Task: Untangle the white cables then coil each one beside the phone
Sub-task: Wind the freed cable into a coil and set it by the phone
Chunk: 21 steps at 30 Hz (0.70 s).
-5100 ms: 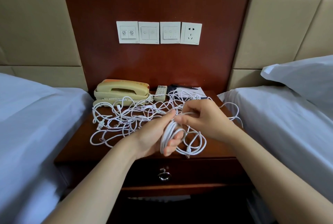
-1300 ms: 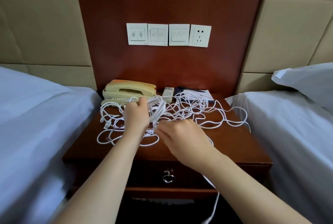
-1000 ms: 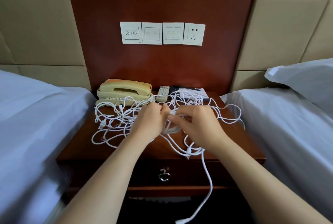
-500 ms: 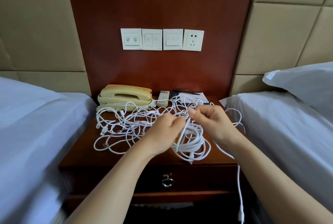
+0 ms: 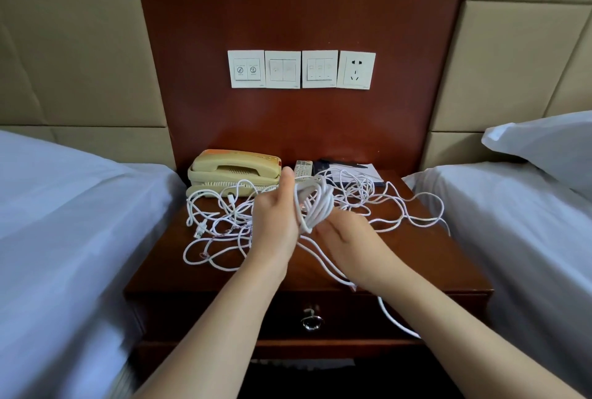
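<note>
Two beds (image 5: 70,222) flank one nightstand (image 5: 426,257), at 9 and 3 o'clock; one pillow (image 5: 544,148) at 2. Four wall plates (image 5: 301,69) at 12. On top I count one phone (image 5: 234,171) at 11, and one remote (image 5: 303,168) and one notepad (image 5: 358,171) at 12. Cables (image 5: 221,219) lie tangled across the middle, number indistinct; one strand hangs over the 5 o'clock edge. Left hand (image 5: 275,222) grips a coil (image 5: 317,203), thumb up. Right hand (image 5: 349,241) touches its underside; I cannot tell its grip.

Tangled white cables (image 5: 224,216) beside the beige phone (image 5: 234,171), one partly coiled bundle (image 5: 315,203) raised above them.
</note>
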Motion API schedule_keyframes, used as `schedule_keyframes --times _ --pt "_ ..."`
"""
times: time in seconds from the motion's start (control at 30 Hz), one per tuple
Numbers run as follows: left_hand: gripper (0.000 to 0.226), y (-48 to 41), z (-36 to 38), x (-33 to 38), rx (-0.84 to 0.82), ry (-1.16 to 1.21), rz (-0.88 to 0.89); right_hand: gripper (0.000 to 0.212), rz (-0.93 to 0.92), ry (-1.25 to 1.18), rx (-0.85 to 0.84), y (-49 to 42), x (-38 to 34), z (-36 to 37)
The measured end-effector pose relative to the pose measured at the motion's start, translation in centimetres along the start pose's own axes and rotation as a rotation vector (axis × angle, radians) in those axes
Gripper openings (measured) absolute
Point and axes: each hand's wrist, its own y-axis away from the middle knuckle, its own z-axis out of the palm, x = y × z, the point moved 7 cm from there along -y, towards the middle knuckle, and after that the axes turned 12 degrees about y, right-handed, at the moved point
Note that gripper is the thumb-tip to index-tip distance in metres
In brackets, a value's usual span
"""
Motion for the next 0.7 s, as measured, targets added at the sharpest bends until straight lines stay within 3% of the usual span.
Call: schedule_keyframes --times 0.13,0.33,0.53,0.7 --pt "0.059 -0.8 -1.7 1.0 0.168 -0.175 0.126 0.029 -0.090 0.286 -0.089 1.0 -1.1 1.6" --pt "0.056 -1.7 -2.7 1.7 0.204 -0.501 0.260 0.035 -0.272 0.409 -0.031 1.1 -2.2 0.0" --pt "0.054 -1.2 0.6 0.1 -0.092 -0.925 0.337 0.033 -0.178 0.374 0.103 0.7 -0.6 -1.9" --pt "0.055 -0.7 2.8 -0.2 -0.296 -0.876 0.306 0.034 -0.035 0.188 0.125 0.1 2.3 -3.9"
